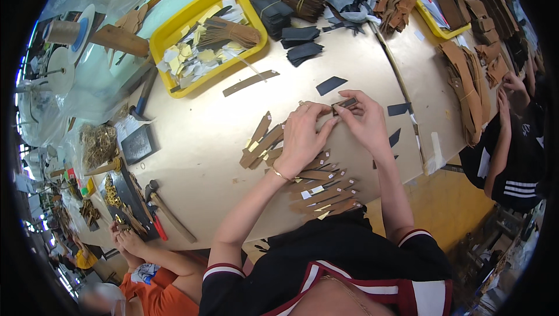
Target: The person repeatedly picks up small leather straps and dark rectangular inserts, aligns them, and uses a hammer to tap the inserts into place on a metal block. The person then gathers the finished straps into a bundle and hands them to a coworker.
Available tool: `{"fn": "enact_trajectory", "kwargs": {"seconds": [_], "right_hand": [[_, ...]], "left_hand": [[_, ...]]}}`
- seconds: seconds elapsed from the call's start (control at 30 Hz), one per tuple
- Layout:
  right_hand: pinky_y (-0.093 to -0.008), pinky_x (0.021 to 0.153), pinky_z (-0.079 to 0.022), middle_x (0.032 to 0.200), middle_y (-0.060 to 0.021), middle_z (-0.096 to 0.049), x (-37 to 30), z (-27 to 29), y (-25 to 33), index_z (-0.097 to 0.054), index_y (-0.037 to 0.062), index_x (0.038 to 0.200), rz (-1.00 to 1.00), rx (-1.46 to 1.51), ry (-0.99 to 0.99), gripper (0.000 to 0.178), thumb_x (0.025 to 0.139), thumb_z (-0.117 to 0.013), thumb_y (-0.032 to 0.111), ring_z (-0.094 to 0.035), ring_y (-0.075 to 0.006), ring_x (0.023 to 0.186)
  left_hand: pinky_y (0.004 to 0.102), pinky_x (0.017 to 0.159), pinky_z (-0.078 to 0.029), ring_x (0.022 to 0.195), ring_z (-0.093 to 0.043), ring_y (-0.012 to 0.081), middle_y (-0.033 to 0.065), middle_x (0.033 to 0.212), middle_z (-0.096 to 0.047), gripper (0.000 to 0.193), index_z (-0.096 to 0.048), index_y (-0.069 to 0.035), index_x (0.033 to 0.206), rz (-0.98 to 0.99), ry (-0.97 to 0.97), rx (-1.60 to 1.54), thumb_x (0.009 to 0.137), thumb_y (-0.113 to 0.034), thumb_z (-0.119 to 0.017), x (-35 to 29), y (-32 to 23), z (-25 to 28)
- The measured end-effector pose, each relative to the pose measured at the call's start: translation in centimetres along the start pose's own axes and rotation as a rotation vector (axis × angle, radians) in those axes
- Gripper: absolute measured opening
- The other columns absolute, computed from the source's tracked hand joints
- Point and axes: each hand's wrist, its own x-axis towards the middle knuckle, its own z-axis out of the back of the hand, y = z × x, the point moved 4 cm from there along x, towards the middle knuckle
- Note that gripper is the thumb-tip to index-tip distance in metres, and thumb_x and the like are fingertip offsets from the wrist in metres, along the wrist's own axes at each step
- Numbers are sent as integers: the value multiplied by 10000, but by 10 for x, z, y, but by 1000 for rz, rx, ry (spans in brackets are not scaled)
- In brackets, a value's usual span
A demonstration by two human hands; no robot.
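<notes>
My right hand (pixel 365 123) pinches a small stack of dark brown leather strips (pixel 345 105) between thumb and fingers. Against the stack's left end, my left hand (pixel 304 135) has its thumb and forefinger closed, seemingly on the same strips. Below my hands, several brown leather strips (pixel 326 195) with small white tags and yellow slips lie in overlapping rows. More tagged strips (pixel 259 144) fan out left of my left wrist. A dark blue leather piece (pixel 331 85) lies just beyond my fingers, and another (pixel 398 109) lies right of my right hand.
A yellow tray (pixel 169 87) of paper slips and bundled strips stands far left. Black bundles (pixel 303 53) lie beyond. Hammers (pixel 169 211) and a dark block (pixel 138 144) occupy the left side. Co-workers sit at the lower left (pixel 154 287) and right (pixel 506 159), near brown leather stacks (pixel 466 92).
</notes>
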Motion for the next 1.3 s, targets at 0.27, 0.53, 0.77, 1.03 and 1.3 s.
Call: {"fn": "enact_trajectory", "kwargs": {"seconds": [0.27,0.53,0.77,1.03,1.3], "right_hand": [[-258,728,-537,894,-124,-727,0,9,-7,-661,-60,1137,-142,155,119,239,927,-596,35,-698,-137,823],[-202,704,-487,945,-57,-733,0,63,-32,-674,-10,1174,-129,-46,-310,264,943,-613,100,-665,-101,807],[-245,863,-494,1032,-109,-703,-14,144,24,-638,-43,1199,192,24,-577,239,986,-550,19,-661,-135,948],[-348,879,-470,995,-135,-686,-16,-48,127,-669,5,1182,486,-305,228,281,920,-643,103,-638,-234,938],[-369,887,-464,1075,-149,-628,-10,-267,189,-621,10,1235,747,-125,808,424,917,-670,286,-599,-297,995]], "left_hand": [[419,763,-484,844,-632,313,126,862,-648,139,-722,-35,887,128,-27,58,828,-160,-705,4,0,-11],[352,678,-542,671,-688,272,149,733,-704,179,-749,1,839,175,24,27,806,-168,-702,15,7,-8],[413,833,-521,960,-649,337,183,1062,-663,514,-614,-33,1230,228,-31,104,758,-160,-775,5,2,-6],[359,854,-535,1041,-639,281,194,1178,-601,665,-426,-45,1421,-18,-375,-327,811,3,-684,-62,-23,94],[267,779,-600,935,-694,174,104,1071,-666,269,-564,45,1215,369,-922,-742,950,3,-589,-168,87,224]]}}
